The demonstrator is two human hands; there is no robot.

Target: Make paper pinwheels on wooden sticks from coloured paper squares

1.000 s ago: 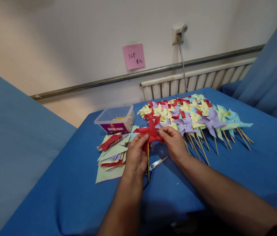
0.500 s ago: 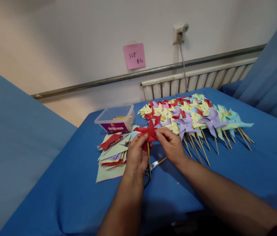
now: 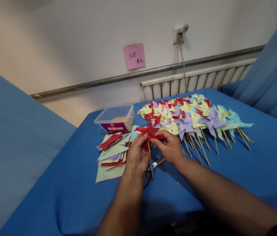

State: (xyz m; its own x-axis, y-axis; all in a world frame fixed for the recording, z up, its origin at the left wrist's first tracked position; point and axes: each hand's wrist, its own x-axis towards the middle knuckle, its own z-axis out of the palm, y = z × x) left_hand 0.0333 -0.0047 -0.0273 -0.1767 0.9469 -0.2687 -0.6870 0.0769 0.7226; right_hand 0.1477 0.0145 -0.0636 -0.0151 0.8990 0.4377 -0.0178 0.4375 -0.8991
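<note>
A red paper pinwheel (image 3: 149, 131) on a thin wooden stick (image 3: 150, 161) is held just above the blue table. My left hand (image 3: 136, 155) grips it from the left, at the stick's top and the paper's lower edge. My right hand (image 3: 170, 147) pinches the pinwheel's centre from the right, fingertips meeting those of the left hand. Scissors (image 3: 154, 165) lie on the cloth right under both hands, mostly hidden by them.
A wide row of finished pinwheels (image 3: 194, 116) in yellow, purple, red and light blue lies to the right, sticks pointing toward me. A pile of cut coloured paper (image 3: 111, 152) lies left of my hands. Behind it stands a clear plastic box (image 3: 116, 118). Blue cloth (image 3: 227, 170) covers the table.
My right hand has slid left along the red pinwheel from its right blade to its centre. The stick has tilted slightly rightward at the bottom. The left hand has hardly moved.
</note>
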